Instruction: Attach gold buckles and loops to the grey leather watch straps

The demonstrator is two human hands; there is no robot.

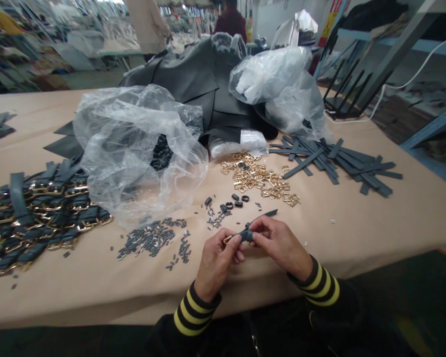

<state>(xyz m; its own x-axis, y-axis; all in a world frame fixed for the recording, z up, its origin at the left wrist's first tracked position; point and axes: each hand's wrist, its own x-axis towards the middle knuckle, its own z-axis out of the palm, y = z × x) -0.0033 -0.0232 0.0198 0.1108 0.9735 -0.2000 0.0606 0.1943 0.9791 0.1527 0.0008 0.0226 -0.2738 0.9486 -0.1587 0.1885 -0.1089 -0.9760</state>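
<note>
Near the table's front edge, my left hand (220, 253) is closed on the end of a dark grey strap (270, 213) where a gold buckle (227, 239) shows. My right hand (278, 240) pinches the same strap around a small dark loop (250, 235); the strap's free end sticks out beyond the fingers to the upper right. Just past the hands lie several dark loops (238, 204). A heap of gold buckles (260, 176) sits behind them, with loose grey straps (330, 161) at its right. Many small grey pieces (148, 238) are scattered left of my hands.
Finished-looking buckled straps (40, 213) are piled at the left. A crumpled clear plastic bag (134, 144) holds dark pieces, and another plastic bag (278, 79) stands behind. Large grey sheets (186, 74) lie at the back. A black router (344, 101) with a white cable is at the right.
</note>
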